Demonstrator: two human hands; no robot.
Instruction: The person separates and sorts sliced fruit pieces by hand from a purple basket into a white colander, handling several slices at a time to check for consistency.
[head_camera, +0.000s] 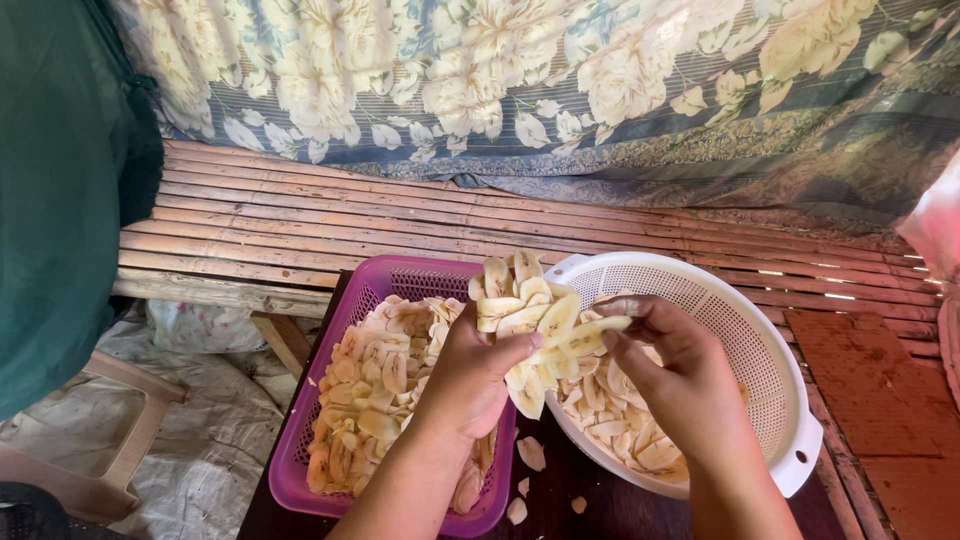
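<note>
Pale, thin-cut banana slices (525, 310) in a fanned stack, both hands (480, 375) closed around them.

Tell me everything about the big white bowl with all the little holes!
The white colander is round, looks like plastic, and has tiny holes all over its wall. A flat handle tab with a slot sticks out at its lower right rim. It sits upright on a dark table top, right beside a purple basket. Pale banana slices cover its bottom. The person's right hand hovers over it, pinching a slice off the stack in the left hand.
</note>
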